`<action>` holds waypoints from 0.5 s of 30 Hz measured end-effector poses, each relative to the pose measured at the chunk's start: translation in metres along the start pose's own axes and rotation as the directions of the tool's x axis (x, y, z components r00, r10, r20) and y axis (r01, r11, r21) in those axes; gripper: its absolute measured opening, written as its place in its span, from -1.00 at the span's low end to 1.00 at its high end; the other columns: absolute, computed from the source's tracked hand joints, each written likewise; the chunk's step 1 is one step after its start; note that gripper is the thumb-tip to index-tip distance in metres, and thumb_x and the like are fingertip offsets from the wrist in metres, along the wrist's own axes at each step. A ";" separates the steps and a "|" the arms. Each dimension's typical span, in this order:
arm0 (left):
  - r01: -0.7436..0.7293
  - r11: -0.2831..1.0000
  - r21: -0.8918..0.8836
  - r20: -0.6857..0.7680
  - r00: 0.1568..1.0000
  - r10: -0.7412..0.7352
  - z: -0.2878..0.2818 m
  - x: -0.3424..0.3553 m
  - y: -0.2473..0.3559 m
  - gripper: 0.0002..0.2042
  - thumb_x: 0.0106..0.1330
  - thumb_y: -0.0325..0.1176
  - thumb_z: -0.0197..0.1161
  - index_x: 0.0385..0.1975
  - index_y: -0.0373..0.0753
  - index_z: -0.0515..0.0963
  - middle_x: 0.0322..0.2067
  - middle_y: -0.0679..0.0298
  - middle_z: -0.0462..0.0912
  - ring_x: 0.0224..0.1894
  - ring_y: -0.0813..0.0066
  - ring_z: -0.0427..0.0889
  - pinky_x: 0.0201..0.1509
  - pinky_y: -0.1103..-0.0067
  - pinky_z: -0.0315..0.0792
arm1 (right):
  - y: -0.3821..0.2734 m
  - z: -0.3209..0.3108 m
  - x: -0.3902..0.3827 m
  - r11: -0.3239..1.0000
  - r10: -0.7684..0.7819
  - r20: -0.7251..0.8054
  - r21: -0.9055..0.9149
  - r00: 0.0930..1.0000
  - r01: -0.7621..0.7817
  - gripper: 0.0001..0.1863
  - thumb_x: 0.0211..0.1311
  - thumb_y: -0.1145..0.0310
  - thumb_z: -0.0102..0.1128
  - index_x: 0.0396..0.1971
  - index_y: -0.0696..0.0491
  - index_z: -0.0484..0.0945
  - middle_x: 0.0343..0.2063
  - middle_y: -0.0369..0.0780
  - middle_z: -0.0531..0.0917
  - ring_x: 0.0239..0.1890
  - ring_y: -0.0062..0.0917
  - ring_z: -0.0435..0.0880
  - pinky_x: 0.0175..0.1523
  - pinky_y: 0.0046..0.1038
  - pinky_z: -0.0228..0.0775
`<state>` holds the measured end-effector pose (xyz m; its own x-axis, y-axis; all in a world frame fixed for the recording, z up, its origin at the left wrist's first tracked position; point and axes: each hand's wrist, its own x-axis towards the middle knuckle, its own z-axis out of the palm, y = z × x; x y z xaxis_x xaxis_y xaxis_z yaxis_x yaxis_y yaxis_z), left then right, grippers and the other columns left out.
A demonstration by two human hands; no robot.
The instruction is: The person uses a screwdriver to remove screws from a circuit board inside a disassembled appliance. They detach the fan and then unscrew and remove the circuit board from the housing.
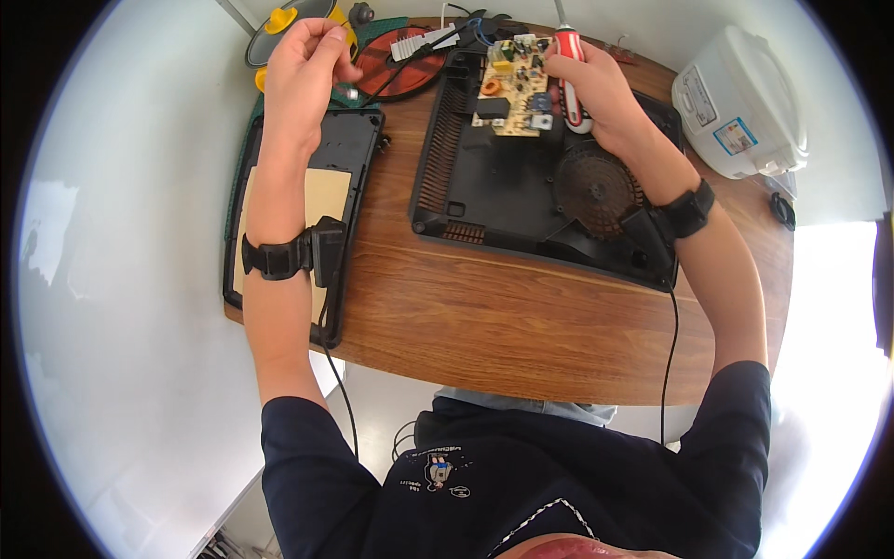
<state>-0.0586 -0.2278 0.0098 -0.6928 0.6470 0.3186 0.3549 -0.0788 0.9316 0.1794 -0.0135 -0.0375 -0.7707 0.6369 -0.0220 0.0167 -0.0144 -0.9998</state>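
Note:
My right hand [603,93] is closed round the red-and-white handle of a screwdriver [570,79], its shaft pointing away from me. Close to those fingers is a tan circuit board [510,88] with a copper coil and several small components. It lies over the far part of a black plastic housing [503,186] with slotted vents and a round fan grille. My left hand [305,70] is raised over the far left of the table, its fingers curled in toward the thumb. Whatever they may hold is too small to make out.
A black-framed panel [358,144] with a beige sheet lies under my left forearm. Behind it are a reddish disc [377,61], a white finned piece [421,44] and a grey-and-yellow container [270,47]. A white lidded appliance [736,102] stands at the far right.

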 end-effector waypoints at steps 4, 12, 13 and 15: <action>0.115 0.990 -0.083 0.010 0.993 -0.115 0.003 -0.011 0.004 -0.87 0.52 -0.35 0.19 -0.13 -0.27 0.53 -0.52 0.53 0.38 -0.58 0.84 0.20 -0.55 0.72 0.12 | 0.004 0.024 0.020 0.998 0.035 -0.026 0.056 0.999 -0.033 -0.80 0.27 0.38 0.26 -0.16 0.12 0.55 -0.41 -0.29 0.60 -0.41 -0.61 0.64 -0.33 -0.45 0.64; 0.214 0.967 -0.141 0.035 0.977 -0.211 -0.004 -0.015 -0.015 -0.90 0.47 -0.35 0.22 -0.18 -0.23 0.56 -0.52 0.58 0.40 -0.61 0.88 0.15 -0.60 0.75 -0.03 | 0.014 0.037 0.037 0.996 0.079 -0.076 0.052 0.994 -0.075 -0.77 0.24 0.37 0.28 -0.17 0.14 0.54 -0.42 -0.26 0.60 -0.43 -0.59 0.64 -0.36 -0.43 0.62; 0.224 0.965 -0.138 0.040 0.975 -0.220 -0.004 -0.018 -0.017 -0.90 0.47 -0.35 0.22 -0.18 -0.23 0.56 -0.52 0.59 0.39 -0.61 0.88 0.15 -0.60 0.75 -0.03 | 0.016 0.034 0.034 0.996 0.082 -0.081 0.039 0.993 -0.079 -0.77 0.24 0.37 0.28 -0.17 0.13 0.54 -0.42 -0.26 0.60 -0.44 -0.60 0.64 -0.36 -0.43 0.61; 0.243 0.961 -0.131 0.052 0.970 -0.238 -0.002 -0.023 -0.018 -0.90 0.47 -0.35 0.22 -0.18 -0.23 0.56 -0.53 0.59 0.38 -0.61 0.89 0.15 -0.60 0.75 -0.04 | 0.018 0.027 0.026 0.996 0.089 -0.092 0.013 0.992 -0.088 -0.76 0.24 0.37 0.28 -0.16 0.13 0.53 -0.41 -0.26 0.61 -0.44 -0.60 0.64 -0.37 -0.44 0.60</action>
<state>-0.0504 -0.2432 -0.0140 -0.7237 0.6857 0.0778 0.0903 -0.0177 0.9958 0.1426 -0.0184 -0.0559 -0.7039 0.7016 -0.1109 0.0760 -0.0808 -0.9938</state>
